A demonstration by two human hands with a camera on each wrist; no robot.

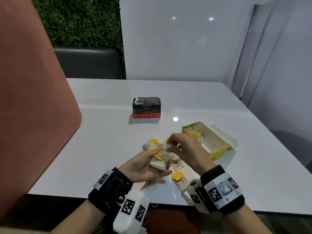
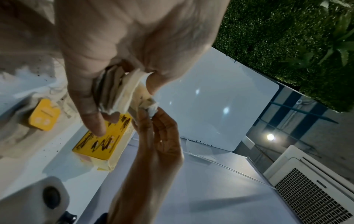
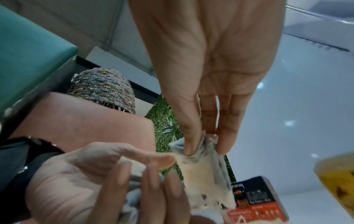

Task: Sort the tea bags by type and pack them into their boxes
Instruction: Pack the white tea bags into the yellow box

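- Tea bags (image 1: 159, 162) with yellow tags sit as a small stack in the left hand (image 1: 143, 166), whose grip is curled round them, thumb on top and fingers beneath; more lie loose on the white surface (image 1: 104, 132) under and beside both hands.
- Right hand (image 1: 182, 147): its grip is a fingertip pinch on the top corner of one tea bag (image 3: 203, 165) that hangs from the stack. The paper looks crumpled and thin, so a sharp tug could tear it and spill tea.
- Strings and tags look tangled among the held bags; lifting one bag away may drag a neighbour out of the left hand and drop it back onto the pile.
- Yellow box (image 1: 214, 142) stands open just right of the hands, already partly filled at its far end. Pushing a bunched bag in carelessly could buckle those inside or catch on the open flap.
- Black and red box (image 1: 146, 108) sits well apart at mid-surface and appears shut. Every loose bag I can make out has a yellow tag; a bag of the other type hidden in the pile could go into the yellow box by mistake.
- One tagged bag (image 1: 177, 177) lies close to the near edge with a string trailing over it; a passing wrist could sweep it off.
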